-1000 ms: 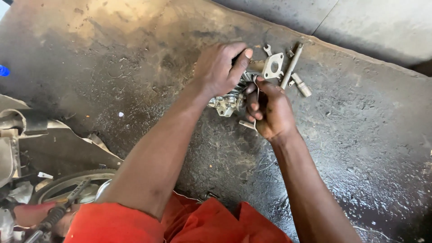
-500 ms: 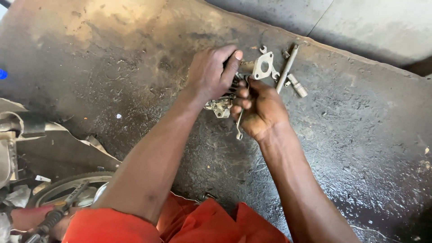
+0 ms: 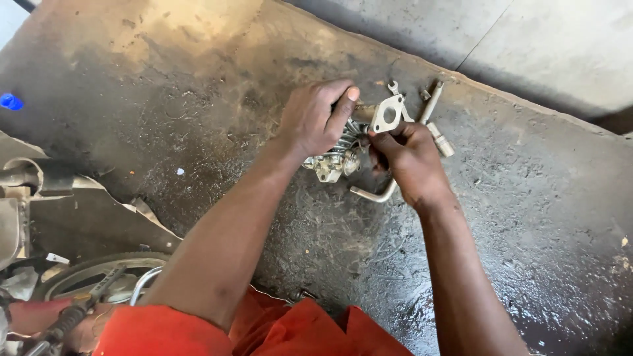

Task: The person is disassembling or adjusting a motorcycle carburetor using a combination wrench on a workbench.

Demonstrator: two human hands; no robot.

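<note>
My left hand grips a small grey metal engine part on the oily concrete floor, thumb pointing right over its top. My right hand is closed around a bent L-shaped metal tool, its lower end sticking out to the left below the hand. Just above my right fingers lies a flat metal flange plate with a round hole. A long socket bar and a short socket lie to the right of it.
A small wrench end lies above the flange. At lower left are a wheel rim, torn sheet metal and motorcycle parts. A blue cap sits at far left. A lighter concrete slab borders the upper right.
My right hand has turned and lifted slightly, bringing the bent tool's end out below it to the left. My left hand stays on the engine part.
</note>
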